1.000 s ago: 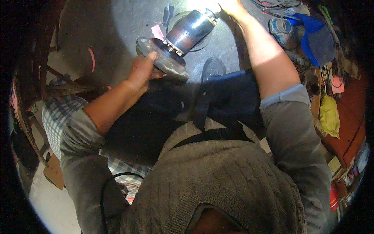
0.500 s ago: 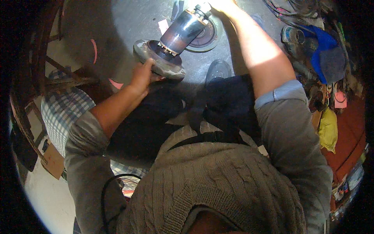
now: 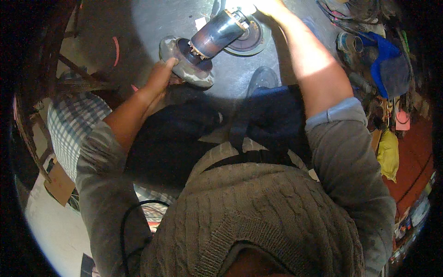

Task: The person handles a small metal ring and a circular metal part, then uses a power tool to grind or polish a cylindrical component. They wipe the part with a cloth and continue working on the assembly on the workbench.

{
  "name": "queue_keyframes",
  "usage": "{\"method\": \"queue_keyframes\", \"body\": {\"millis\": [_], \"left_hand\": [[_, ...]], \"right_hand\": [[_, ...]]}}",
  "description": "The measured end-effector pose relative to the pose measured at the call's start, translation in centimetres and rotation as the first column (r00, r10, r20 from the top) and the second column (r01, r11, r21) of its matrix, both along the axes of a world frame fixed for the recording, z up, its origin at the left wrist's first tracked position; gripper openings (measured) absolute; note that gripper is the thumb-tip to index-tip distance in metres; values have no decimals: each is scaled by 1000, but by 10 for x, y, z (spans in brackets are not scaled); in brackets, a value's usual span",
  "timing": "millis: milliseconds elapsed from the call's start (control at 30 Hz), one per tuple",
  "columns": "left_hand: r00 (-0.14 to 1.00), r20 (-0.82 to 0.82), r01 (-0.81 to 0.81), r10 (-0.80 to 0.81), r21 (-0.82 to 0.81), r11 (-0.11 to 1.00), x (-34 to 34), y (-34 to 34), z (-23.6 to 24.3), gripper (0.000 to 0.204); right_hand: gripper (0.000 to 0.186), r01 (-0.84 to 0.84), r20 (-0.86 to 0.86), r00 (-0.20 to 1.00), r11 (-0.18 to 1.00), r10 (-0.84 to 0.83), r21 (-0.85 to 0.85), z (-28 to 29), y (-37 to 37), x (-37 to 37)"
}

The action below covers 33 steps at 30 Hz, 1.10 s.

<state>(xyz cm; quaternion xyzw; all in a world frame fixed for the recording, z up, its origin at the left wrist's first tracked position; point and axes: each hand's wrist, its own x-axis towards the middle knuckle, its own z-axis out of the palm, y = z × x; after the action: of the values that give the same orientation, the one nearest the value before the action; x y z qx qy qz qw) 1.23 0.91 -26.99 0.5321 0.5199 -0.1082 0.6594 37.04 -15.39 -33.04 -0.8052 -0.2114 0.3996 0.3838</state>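
The grey floor (image 3: 147, 21) spreads beneath everything. Above it the dark rotor (image 3: 218, 33) lies slanted between the hands, its lower end at the middle of a round cover (image 3: 202, 79). A flat disc (image 3: 254, 40) rests on the floor behind the rotor. The left hand (image 3: 160, 76) grips the cover's rim, thumb on top, probably to steady that heavy end. The right hand (image 3: 273, 9) is at the rotor's upper end, perhaps supporting it; glare hides its fingers, so I cannot tell its grasp.
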Motion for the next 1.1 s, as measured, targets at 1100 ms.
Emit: {"method": "queue_keyframes", "body": {"millis": [1100], "left_hand": [[735,-423,670,-530,575,469,13,54,-51,72]], "right_hand": [[40,128,142,985,957,-94,-262,-35,-34,-4]]}}
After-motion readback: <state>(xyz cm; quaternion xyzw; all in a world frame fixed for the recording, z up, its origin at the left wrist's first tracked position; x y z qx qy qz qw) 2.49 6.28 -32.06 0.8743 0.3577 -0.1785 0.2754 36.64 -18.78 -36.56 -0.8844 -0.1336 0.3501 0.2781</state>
